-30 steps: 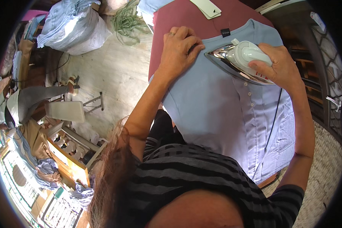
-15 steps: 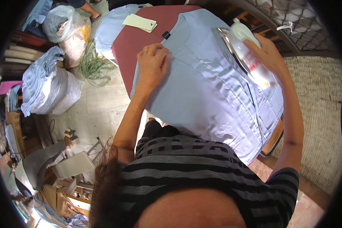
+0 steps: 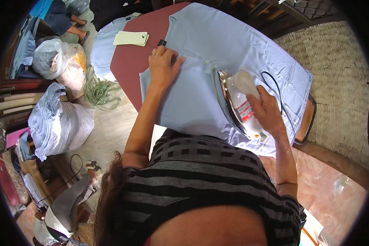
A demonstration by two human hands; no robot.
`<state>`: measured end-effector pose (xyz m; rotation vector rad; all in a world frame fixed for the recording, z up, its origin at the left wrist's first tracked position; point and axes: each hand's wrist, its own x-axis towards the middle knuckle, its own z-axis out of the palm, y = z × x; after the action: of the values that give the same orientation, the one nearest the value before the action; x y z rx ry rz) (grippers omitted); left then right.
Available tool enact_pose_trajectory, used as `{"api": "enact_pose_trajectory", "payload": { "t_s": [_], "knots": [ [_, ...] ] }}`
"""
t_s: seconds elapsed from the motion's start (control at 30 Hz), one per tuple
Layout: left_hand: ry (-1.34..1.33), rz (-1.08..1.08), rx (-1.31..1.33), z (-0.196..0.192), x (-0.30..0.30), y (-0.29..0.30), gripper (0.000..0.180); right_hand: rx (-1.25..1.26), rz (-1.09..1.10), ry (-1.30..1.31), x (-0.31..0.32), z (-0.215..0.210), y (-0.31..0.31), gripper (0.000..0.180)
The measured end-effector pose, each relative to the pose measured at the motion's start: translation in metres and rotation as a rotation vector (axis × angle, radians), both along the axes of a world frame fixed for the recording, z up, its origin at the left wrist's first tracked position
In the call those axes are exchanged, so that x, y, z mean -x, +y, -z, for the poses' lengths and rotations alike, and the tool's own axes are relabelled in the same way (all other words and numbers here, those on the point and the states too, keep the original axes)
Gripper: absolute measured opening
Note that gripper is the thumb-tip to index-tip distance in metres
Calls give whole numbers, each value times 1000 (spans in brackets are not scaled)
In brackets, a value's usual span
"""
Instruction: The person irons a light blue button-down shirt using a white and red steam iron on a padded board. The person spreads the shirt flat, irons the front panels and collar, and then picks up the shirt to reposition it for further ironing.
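— Where is the shirt (image 3: 217,69) right now?

— Spread flat on the maroon ironing surface (image 3: 129,61), filling the upper middle of the frame, with its button strip running from the collar down toward the person.

— And the hands?

— The left hand (image 3: 163,65) lies flat on the cloth near the collar, fingers (image 3: 168,53) close together and pressed down, pinning the fabric. The right hand (image 3: 268,108) grips the handle of the iron (image 3: 238,102), fingers wrapped around it. The iron sits on the shirt right of centre, its metal plate tipped up on edge so the shiny face shows, with the black cord (image 3: 274,88) looping across the cloth beside it.

— How far along does the work look?

— Hard to say for sure. The cloth around the left hand looks smooth, and I see few creases on the open front. I'd judge this face is mostly pressed, while the lower right part under and past the iron is probably left.

— Anything else nearby?

— A pale card (image 3: 130,38) on the surface at upper left, another light blue garment (image 3: 100,49) hanging off that end, and stuffed bags (image 3: 59,119) of clothes on the floor at left.
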<state>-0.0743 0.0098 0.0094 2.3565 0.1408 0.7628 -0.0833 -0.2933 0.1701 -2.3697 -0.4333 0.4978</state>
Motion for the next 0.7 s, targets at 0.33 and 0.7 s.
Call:
{"api": "enact_pose_trajectory", "payload": {
  "t_s": [0.33,0.7],
  "knots": [
    [-34,-11,-33,6,-15,7,20,-43,3,-53,12,28,38,28],
    [24,-5,-14,1,-18,6,14,-67,-5,12,17,33,67,31]
  ]
}}
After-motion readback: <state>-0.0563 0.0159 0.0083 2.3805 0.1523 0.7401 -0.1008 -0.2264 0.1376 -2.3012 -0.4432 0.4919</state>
